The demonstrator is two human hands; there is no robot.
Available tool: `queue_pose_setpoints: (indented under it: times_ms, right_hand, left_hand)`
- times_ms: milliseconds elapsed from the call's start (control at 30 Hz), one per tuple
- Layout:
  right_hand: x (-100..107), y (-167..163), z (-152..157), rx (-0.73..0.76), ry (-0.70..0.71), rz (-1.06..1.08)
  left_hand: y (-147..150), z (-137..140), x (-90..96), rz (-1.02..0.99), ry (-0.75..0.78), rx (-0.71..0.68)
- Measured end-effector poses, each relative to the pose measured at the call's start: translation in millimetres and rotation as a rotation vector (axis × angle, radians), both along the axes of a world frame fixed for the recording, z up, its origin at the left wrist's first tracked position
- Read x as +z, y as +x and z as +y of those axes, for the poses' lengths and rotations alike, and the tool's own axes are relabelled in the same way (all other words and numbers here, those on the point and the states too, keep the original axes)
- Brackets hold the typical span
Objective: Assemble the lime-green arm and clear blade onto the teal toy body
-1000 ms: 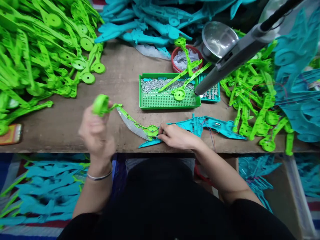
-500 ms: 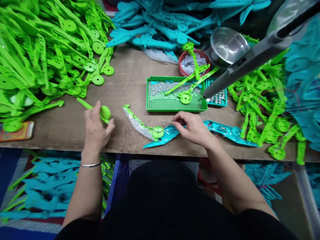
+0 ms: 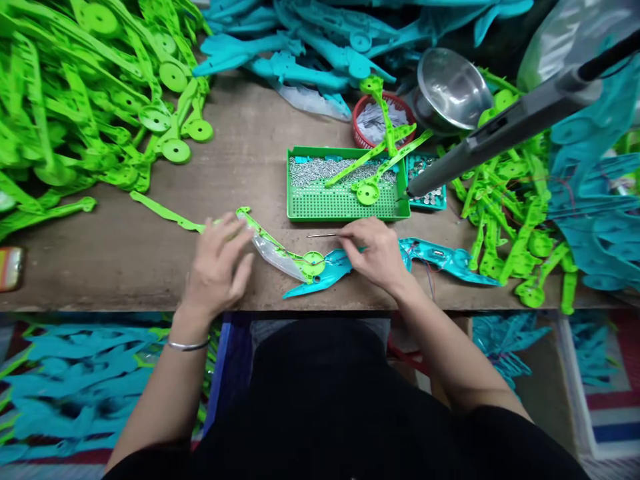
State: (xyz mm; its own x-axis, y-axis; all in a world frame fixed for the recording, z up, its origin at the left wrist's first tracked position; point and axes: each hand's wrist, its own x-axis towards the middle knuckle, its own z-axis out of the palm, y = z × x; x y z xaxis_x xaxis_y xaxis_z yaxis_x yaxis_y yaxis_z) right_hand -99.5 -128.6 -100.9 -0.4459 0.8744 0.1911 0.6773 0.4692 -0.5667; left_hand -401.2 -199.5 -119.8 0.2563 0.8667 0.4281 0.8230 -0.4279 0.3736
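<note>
My left hand (image 3: 217, 267) is slightly blurred, its fingers apart and seemingly empty. It covers the end of a long green plastic part (image 3: 167, 213) and reaches the upper end of another green arm piece (image 3: 270, 239) with a clear film-like layer. That second piece's round end meets a blue plastic shell (image 3: 327, 270) lying along the table edge. Over the shell's middle, my right hand (image 3: 373, 253) pinches a thin metal pointed tool (image 3: 323, 235), its tip pointing left. Thin wires (image 3: 431, 273) show on the shell's right side.
Behind my right hand stands a green perforated tray (image 3: 345, 217) of small metal screws, with green parts (image 3: 369, 193) across it. A grey pole (image 3: 500, 133) slants in from the right. Green parts (image 3: 100, 100) and blue shells (image 3: 300, 67) are heaped around; a steel bowl (image 3: 453, 87) is behind.
My left hand has moved right, from around the green part's round end toward the film-covered piece. The right hand stays over the blue shell with the tool. The view has shifted slightly.
</note>
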Motion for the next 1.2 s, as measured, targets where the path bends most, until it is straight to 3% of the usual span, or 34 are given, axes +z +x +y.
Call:
queue_pose_setpoints:
  times_ms: [100,167,267,467,767,967,1200]
  right_hand:
    - [9.1,-7.8,-6.5,0.120,-0.198,0.128]
    - [11.7,-15.1,-10.2,0.168,-0.271,0.118]
    - [11.0,-27.2,-14.2,0.153,-0.301,0.075]
    - [4.5,-42.3,-20.3,0.093,-0.324,-0.018]
    - [3.2,-48.4,-25.8,0.024,-0.364,-0.028]
    - [0.1,-49.5,-26.8,0.056,-0.319,-0.031]
    - [-6.8,-27.6,-36.0,0.245,0.019,-0.008]
  left_hand:
    - [25.4,-3.4,0.6,-0.015,-0.058,-0.207]
    - [34.6,-3.5,-3.9,-0.001,-0.115,-0.247]
    - [38.1,-2.0,-12.0,0.027,-0.148,-0.251]
    - [39.3,-4.6,-19.5,0.023,-0.073,-0.223]
    - [45.5,-12.1,-12.8,0.117,-0.152,-0.206]
    - [47.9,-7.8,-2.5,0.161,-0.174,-0.260]
    - [49.2,-4.8,0.5,0.160,-0.149,-0.277]
